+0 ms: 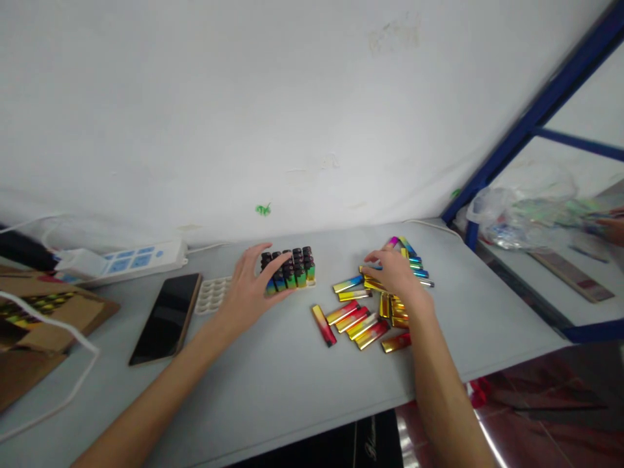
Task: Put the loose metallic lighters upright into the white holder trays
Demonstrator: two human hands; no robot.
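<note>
Lighters (297, 278) with black tops and blue-green to yellow-green bodies stand upright in rows on a white tray of round holes (210, 296). My left hand (251, 283) is beside the left side of this group, thumb and fingers apart, partly covering the tray. Over to the right, a pile of shiny lighters (358, 320) in gold, red, yellow and blue lies flat on the table. My right hand (392, 270) is at the top of the pile with bent fingers around a blue lighter (373, 267). Its palm side is partly hidden.
A phone (166, 317) lies left of the tray, with a white power strip (146, 260) behind it. A cardboard box (49, 318) and white cable (73, 331) are at far left. A blue metal frame (517, 140), plastic bags (526, 211) and another person's hand (613, 229) are at right.
</note>
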